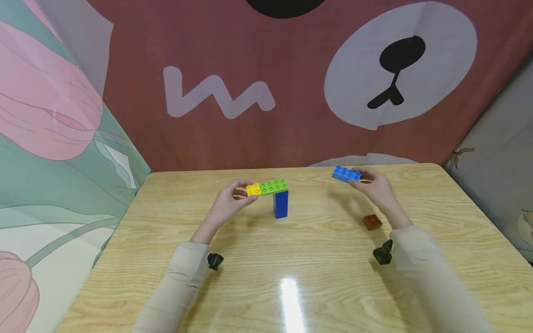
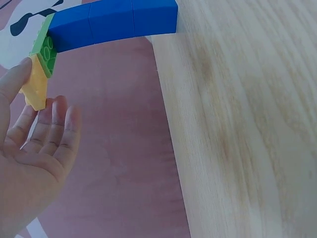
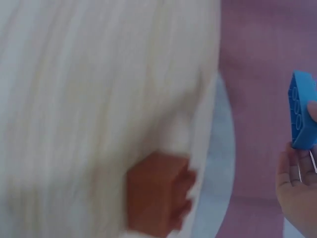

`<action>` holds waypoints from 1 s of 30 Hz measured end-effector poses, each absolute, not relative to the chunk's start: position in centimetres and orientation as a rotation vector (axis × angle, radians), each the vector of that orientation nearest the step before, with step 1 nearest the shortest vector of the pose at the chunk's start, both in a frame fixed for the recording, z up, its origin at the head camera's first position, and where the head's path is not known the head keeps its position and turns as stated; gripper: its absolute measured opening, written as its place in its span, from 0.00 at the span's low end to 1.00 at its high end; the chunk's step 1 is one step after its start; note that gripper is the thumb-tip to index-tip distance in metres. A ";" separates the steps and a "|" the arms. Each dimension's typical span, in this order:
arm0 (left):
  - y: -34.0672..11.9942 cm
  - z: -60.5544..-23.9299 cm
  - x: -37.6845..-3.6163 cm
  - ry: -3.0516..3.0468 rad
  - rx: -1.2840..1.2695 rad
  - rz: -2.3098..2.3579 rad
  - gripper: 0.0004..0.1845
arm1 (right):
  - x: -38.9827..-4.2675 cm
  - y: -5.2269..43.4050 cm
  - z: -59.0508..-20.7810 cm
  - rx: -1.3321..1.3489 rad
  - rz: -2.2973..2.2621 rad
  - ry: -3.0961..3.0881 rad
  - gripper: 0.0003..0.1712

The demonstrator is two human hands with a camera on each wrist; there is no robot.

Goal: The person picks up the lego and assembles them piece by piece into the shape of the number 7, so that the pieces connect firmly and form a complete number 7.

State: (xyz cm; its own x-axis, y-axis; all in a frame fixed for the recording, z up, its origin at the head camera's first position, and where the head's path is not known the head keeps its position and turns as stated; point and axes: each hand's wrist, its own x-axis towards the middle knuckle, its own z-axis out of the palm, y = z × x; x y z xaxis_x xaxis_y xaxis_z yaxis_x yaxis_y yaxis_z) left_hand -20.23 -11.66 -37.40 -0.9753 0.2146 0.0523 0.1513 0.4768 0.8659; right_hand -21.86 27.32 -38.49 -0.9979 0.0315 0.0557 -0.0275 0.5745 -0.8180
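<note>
A dark blue column of bricks (image 1: 281, 204) stands on the wooden table (image 1: 316, 277), carrying a green brick (image 1: 274, 186) on top. A small yellow brick (image 1: 253, 189) sticks out from the green one's left end, and my left hand (image 1: 242, 191) pinches it, thumb above and fingers (image 2: 55, 124) below. In the left wrist view the yellow brick (image 2: 35, 90), green brick (image 2: 45, 49) and blue column (image 2: 114, 22) show close up. My right hand (image 1: 359, 178) holds a light blue flat brick (image 1: 346, 174) in the air at the right; that brick (image 3: 302, 116) also shows in the blurred right wrist view.
A brown square brick (image 1: 372, 222) lies on the table under my right forearm, a blurred brown brick (image 3: 158, 193) in the right wrist view. Patterned cloth walls close in the back and both sides. The table's front half shows bare wood with a light glare.
</note>
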 end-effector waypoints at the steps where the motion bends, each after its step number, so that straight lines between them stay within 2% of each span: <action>1: -11.7 -37.4 -20.3 2.645 0.325 1.539 0.22 | -21.9 26.9 -38.3 0.002 1.437 -2.704 0.34; 20: -11.9 -37.6 -20.3 2.651 0.313 1.531 0.23 | -22.3 15.4 -35.0 0.325 1.584 -2.579 0.27; 30: -11.7 -37.3 -20.3 2.657 0.307 1.512 0.24 | -21.9 11.7 -34.8 0.443 1.595 -2.627 0.25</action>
State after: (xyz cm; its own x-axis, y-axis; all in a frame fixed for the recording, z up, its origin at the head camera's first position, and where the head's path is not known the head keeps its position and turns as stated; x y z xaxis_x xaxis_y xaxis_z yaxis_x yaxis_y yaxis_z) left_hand -20.34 -11.69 -37.33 -0.9777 0.2062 0.0385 0.1384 0.4964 0.8570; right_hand -21.94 11.74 -34.82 -0.9587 -0.2227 0.1771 -0.2599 0.4318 -0.8637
